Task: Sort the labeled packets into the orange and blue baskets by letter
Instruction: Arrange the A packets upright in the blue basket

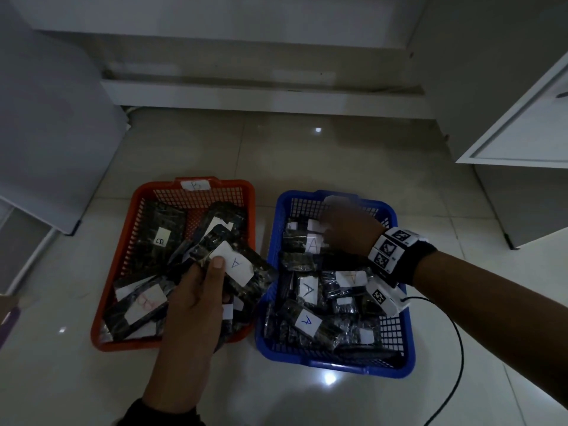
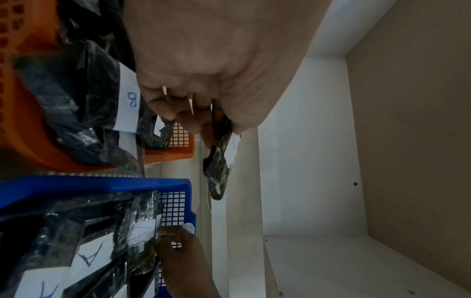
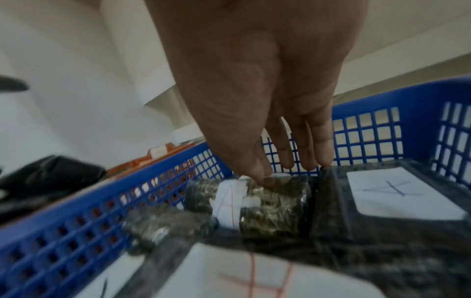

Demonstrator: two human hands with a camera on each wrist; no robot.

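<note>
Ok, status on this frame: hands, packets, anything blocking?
Left hand grips an A-labelled packet over the orange basket. Right hand open, fingers on packets in the blue basket. Nothing blocking.

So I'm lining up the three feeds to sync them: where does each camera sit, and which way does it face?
Head: on the head, looking down at the orange basket, blue basket, both forearms.
Left wrist: along the left hand, which pinches a packet.
Right wrist: along the right hand, fingers straight above packets.
Shared: both wrist views show the blue basket's mesh wall.
</note>
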